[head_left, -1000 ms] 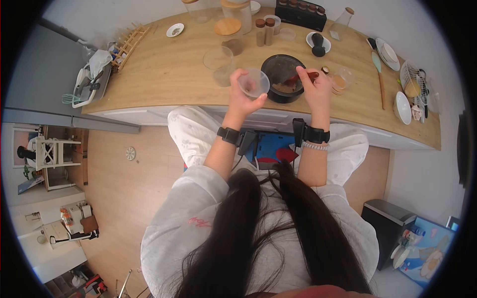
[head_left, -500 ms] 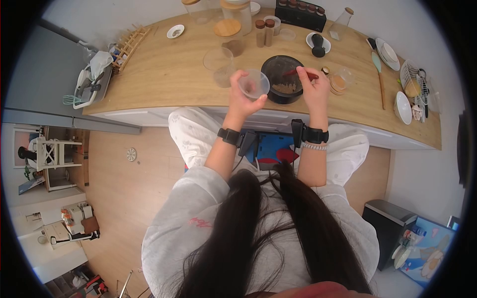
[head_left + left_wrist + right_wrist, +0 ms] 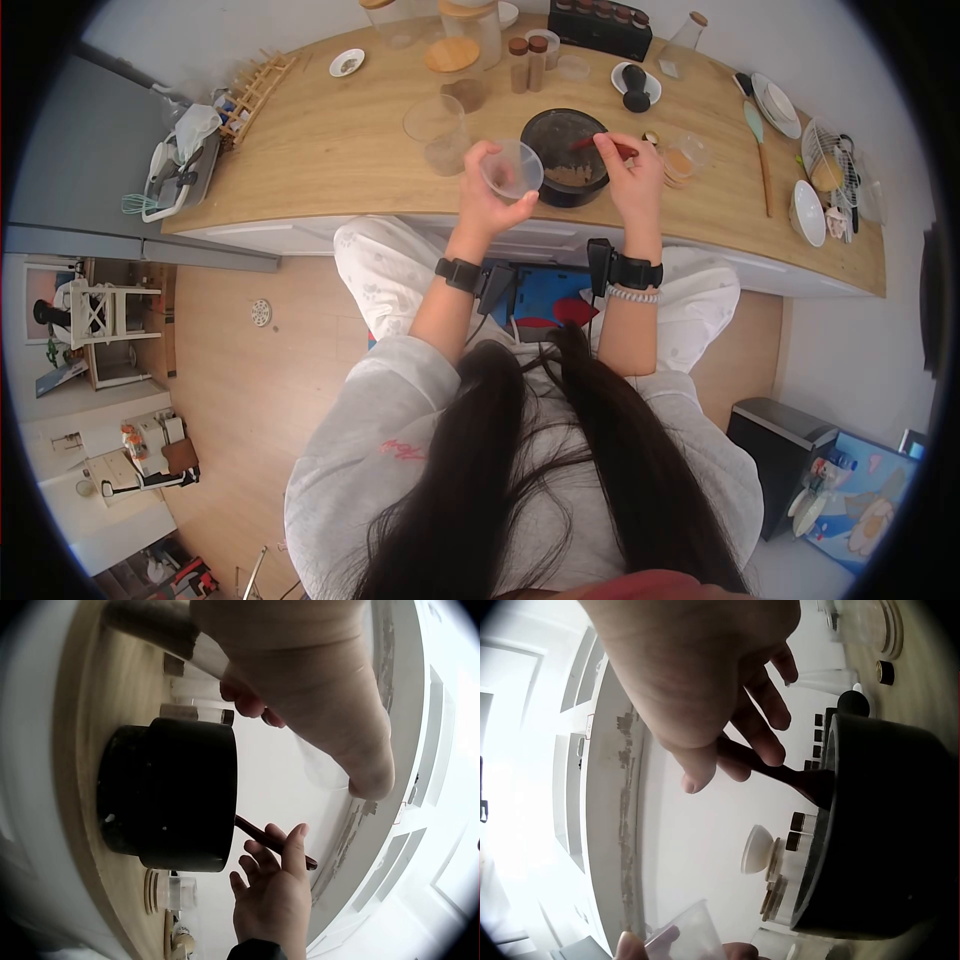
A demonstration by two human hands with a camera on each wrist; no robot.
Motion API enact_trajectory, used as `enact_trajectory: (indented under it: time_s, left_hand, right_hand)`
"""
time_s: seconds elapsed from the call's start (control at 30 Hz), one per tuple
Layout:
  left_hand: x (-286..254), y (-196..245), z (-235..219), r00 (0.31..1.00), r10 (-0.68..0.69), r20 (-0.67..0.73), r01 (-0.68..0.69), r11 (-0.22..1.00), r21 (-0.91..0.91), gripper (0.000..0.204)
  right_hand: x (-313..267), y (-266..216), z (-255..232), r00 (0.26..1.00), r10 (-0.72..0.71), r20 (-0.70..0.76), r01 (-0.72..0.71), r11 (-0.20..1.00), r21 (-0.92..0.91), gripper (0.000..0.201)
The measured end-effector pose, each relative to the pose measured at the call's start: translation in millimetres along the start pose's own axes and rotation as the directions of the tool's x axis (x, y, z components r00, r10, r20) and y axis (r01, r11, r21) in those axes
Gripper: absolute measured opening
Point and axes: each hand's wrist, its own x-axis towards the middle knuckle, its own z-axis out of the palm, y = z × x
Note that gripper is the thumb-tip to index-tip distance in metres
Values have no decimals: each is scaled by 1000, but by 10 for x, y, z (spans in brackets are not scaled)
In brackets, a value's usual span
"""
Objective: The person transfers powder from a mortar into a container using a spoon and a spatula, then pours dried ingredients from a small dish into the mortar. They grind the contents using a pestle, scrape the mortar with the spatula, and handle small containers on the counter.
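Observation:
My left hand [image 3: 487,200] grips a clear plastic cup [image 3: 516,170], its mouth tilted toward the right, just left of a black pot [image 3: 548,128]. Brown crumbly stuff lies in the pot. My right hand [image 3: 634,180] pinches the handle of a dark red spoon [image 3: 624,151] over the pot's right side. In the right wrist view the spoon [image 3: 810,784] reaches past the rim of the pot [image 3: 885,840]; its tip is hidden inside. The left wrist view shows the pot's outer wall [image 3: 191,795], with the right hand [image 3: 276,900] beside it.
Left of the cup stands a clear container [image 3: 436,120], and behind it a jar with a wooden lid [image 3: 452,55]. A small glass jar [image 3: 689,155] is right of the pot. Farther right are a spatula [image 3: 762,150] and a white bowl [image 3: 808,213]. The counter's front edge [image 3: 300,217] runs below.
The spoon was lower in the pot a second ago; it has risen toward the back and lies more level, uncovering the brown stuff. The left hand and cup have barely moved.

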Motion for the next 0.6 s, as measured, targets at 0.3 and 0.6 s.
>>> enact_trajectory:
  time_s: [0.3,0.6]
  left_hand:
    - [-3,-2,2,1000,9,5,-9,1000,24,73]
    - [-9,11,16,999,21,28,-23,999,50,73]
  right_hand:
    - [37,36,-91,999,-12,-46,14,999,42,24]
    - [10,3,-76,996,82,-24,-77,981,177,22]
